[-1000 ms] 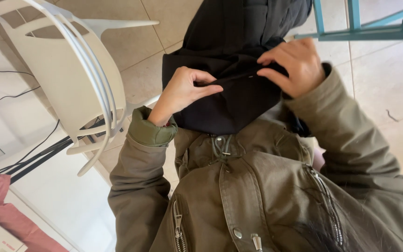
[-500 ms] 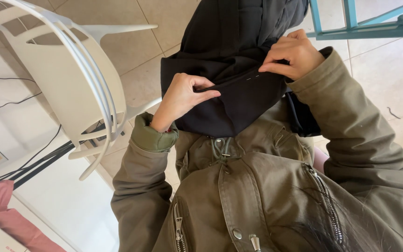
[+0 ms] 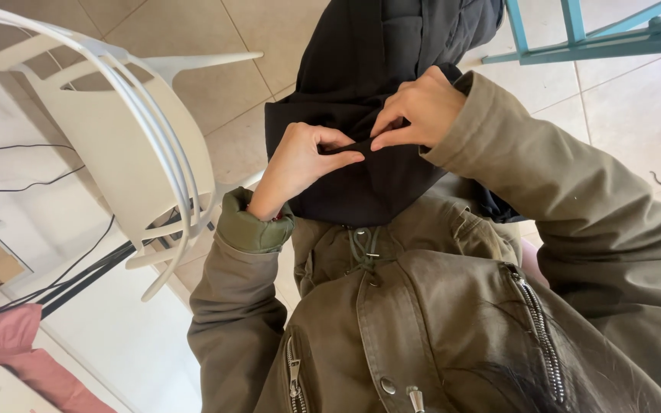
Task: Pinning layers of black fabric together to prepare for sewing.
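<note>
Garment: black padded garment [image 3: 361, 92], centre to upper centre of frame, hanging in front of your chest with its lower hem edge pulled level between your hands. The upper part runs out of the top of the frame.
Hem edge: a short stretch of it is drawn taut between the two pinches, centre of frame. I can't tell if it's a zipper end or plain hem; too dark.
Left hand: your left hand [image 3: 300, 164], centre-left, thumb and forefinger pressed together on the hem edge, other fingers curled under.
Right hand: your right hand [image 3: 418, 107], just right of centre, fingertips pinched shut on the same edge, nearly touching the left fingertips.
Progress: my read is you've got both ends of the edge gathered and met at one point. Nothing looks joined or fastened yet, and the rest of the garment hangs loose above. Early stage, alignment only.
Your jacket: olive jacket [image 3: 422, 321] fills the lower half of the frame, drawcord at the collar, zip pockets either side; its cuffs reach both wrists.
Chair: white plastic chair [image 3: 116, 130], upper left, well apart from the garment.
Cables: black cables [image 3: 63, 271] run across the left edge, below the chair.
Cloth: pink cloth [image 3: 9, 348], lower left corner.
Frame: teal metal frame [image 3: 583, 38], upper right, on the tiled floor [image 3: 636, 115].
</note>
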